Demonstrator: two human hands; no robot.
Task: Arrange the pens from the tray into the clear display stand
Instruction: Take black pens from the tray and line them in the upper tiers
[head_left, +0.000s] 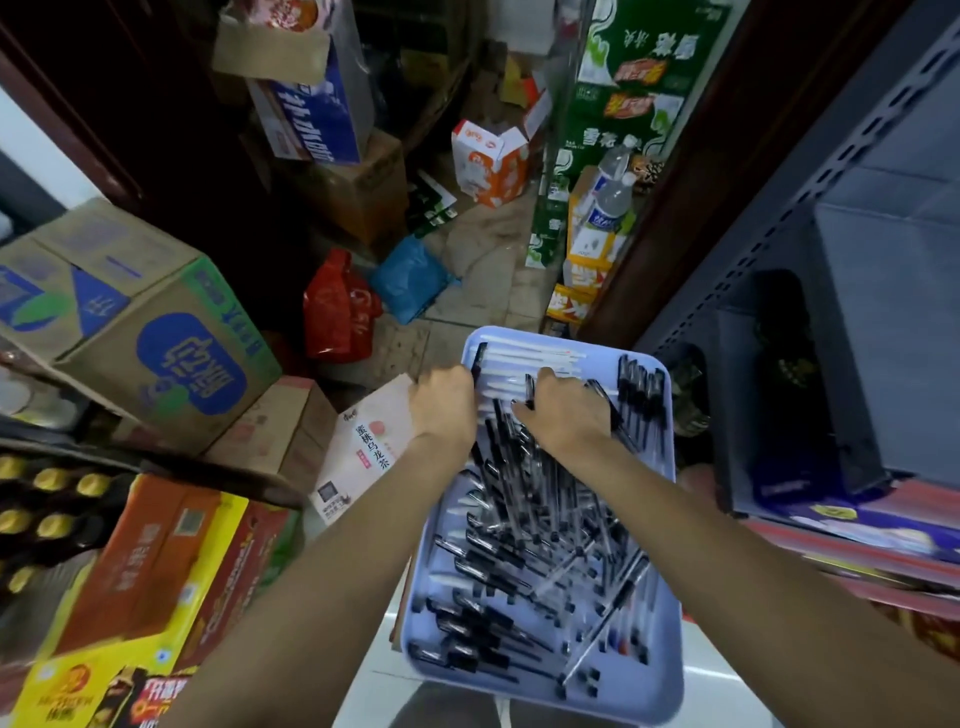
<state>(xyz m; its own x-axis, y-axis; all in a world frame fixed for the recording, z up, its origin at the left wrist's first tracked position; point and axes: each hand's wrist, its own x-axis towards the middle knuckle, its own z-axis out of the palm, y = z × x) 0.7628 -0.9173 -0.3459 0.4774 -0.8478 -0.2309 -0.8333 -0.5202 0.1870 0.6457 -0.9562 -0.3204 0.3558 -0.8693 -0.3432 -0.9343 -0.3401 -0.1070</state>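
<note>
left hand (442, 410) gripping tray (660, 691) rim at 10 o'clock | right hand (563, 410) fingers pinching a pen (529, 391) at 12 | lifting it singly, level, would avoid tangling the pile

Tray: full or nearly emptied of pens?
Still well stocked. Black-capped pens lie heaped across most of the blue tray, with a row of white ones at its far end. Both hands reach into that far end.
</note>
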